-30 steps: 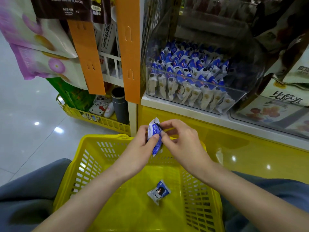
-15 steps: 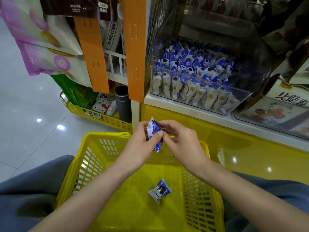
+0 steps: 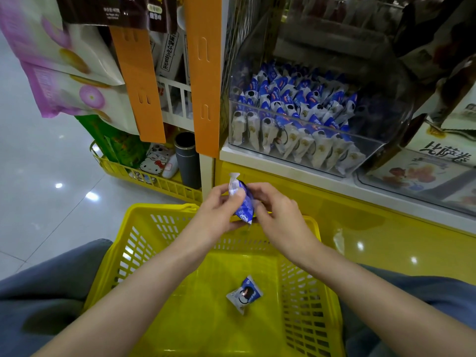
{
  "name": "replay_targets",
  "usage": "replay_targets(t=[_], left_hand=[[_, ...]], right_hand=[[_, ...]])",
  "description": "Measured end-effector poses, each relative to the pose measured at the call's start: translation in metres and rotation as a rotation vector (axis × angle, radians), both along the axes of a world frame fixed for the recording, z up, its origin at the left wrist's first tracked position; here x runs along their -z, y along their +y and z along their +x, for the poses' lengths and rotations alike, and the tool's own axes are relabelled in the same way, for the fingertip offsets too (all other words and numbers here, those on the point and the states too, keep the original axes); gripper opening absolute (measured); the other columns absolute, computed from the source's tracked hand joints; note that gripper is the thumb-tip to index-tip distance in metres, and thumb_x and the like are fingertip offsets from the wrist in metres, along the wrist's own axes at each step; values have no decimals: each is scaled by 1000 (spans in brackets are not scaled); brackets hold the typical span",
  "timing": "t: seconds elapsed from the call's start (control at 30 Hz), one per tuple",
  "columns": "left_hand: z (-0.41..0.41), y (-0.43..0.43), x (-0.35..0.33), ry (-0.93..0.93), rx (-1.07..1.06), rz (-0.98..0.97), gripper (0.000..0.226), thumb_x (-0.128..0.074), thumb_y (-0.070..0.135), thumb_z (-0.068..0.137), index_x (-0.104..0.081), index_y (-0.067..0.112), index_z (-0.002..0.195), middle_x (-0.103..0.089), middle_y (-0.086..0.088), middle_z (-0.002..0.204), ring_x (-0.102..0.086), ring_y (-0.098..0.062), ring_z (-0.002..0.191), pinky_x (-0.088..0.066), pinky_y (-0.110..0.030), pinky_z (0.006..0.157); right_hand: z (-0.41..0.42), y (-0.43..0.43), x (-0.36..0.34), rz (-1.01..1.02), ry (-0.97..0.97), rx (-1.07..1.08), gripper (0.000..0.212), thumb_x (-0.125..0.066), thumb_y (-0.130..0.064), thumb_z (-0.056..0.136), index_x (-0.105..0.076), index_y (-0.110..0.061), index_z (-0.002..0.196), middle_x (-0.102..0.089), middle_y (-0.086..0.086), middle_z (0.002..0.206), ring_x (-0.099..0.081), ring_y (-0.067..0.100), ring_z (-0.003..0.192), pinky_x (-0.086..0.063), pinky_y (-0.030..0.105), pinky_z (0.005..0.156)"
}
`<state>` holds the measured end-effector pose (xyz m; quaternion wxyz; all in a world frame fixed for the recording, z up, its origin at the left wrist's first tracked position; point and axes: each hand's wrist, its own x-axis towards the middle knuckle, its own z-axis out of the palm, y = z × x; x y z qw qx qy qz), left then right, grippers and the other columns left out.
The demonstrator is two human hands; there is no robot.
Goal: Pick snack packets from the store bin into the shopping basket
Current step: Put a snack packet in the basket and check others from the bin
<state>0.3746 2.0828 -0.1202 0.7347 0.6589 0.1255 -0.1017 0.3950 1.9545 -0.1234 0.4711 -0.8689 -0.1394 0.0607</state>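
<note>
- shopping basket [image 3: 159, 208]: yellow, under both hands; lone packet [image 3: 244, 295] on its floor
- left hand [image 3: 216, 212]: thumb and fingers pinch the held packet [image 3: 242, 204]
- held packet: long axis near upright, above the far rim; the drop looks to lie downward and nearward
- right hand [image 3: 278, 215]: pinches the same packet, equally near
- store bin [image 3: 378, 135]: up-right, well apart

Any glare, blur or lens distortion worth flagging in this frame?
Head view: light-spot glare on the floor and yellow shelf base; orange upright leans from wide-angle distortion; held packet, pinched by left hand and right hand, looks slightly soft; clear bin interior is dim.
</note>
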Motion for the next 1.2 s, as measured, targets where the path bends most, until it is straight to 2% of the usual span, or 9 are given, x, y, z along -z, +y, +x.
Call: replay_targets(t=[0.17, 0.3, 0.4, 0.5, 0.63, 0.73, 0.87, 1.0, 1.2], left_hand=[[0, 8, -1, -27, -61, 16, 36, -43, 28, 96, -48, 11, 127, -65, -8, 107, -64, -9, 88, -55, -17, 63], [-2, 8, 0, -24, -96, 65, 41, -49, 37, 90, -47, 12, 123, -65, -5, 100, -63, -6, 80, -52, -18, 56], [0, 11, -3, -37, -128, 51, 34, -43, 38, 94, -57, 11, 111, -67, -1, 96, -63, -6, 75, -52, -19, 56], [2, 13, -9, -104, -156, 11, 27, -45, 29, 95, -60, 8, 102, -69, 8, 77, -61, 2, 61, -51, -17, 54], [2, 14, -12, -210, -196, 60, 31, -49, 25, 93, -51, -6, 91, -56, -11, 75, -53, -12, 66, -47, -30, 63], [1, 14, -17, -299, -98, 145, 17, -50, 18, 93, -55, 6, 82, -56, -3, 71, -51, -6, 65, -44, -23, 62], [-1, 12, -20, -183, 8, 62, 16, -63, 21, 84, -58, 23, 100, -67, -3, 96, -63, -3, 78, -50, -12, 66], [-2, 14, -25, -117, -67, 42, 24, -71, 19, 79, -62, 17, 101, -70, 2, 87, -63, 4, 66, -46, -10, 54], [0, 22, -31, -224, -33, 102, 18, -69, 13, 80, -64, 26, 92, -72, 4, 91, -68, -4, 82, -55, -19, 69]], right_hand=[[-5, 1, -5, 171, 261, -136, 64, -55, -54, 75, -47, -22, 130, -54, -4, 124, -58, 7, 109, -52, 32, 92], [-6, 2, -9, 60, 129, -124, 51, -66, -22, 83, -48, -19, 130, -55, -3, 119, -58, 11, 107, -52, 28, 87], [1, 0, -19, 225, 264, -70, 41, -57, -9, 89, -44, -10, 128, -66, 2, 109, -66, 9, 93, -53, 26, 83], [3, -5, -30, 361, 459, -126, 29, -50, -8, 92, -47, -6, 121, -68, 4, 104, -67, 4, 81, -53, 17, 68], [1, -7, -36, 314, 401, -134, 28, -50, -10, 92, -52, -5, 120, -63, 9, 118, -61, 16, 102, -50, 24, 87], [-3, -6, -36, 300, 320, -85, 28, -54, -13, 89, -55, -8, 116, -64, 7, 115, -62, 13, 102, -50, 23, 87], [-4, -6, -35, 413, 389, 32, 20, -55, -15, 90, -61, -7, 107, -70, 7, 98, -67, 5, 79, -53, 16, 63], [-2, -11, -39, 583, 513, 52, 32, -61, -15, 83, -56, -7, 114, -69, 12, 107, -68, 23, 96, -56, 27, 79], [-5, -15, -51, 328, 342, -18, 45, -72, -4, 75, -52, -15, 113, -68, 11, 105, -66, 16, 92, -53, 29, 83]])
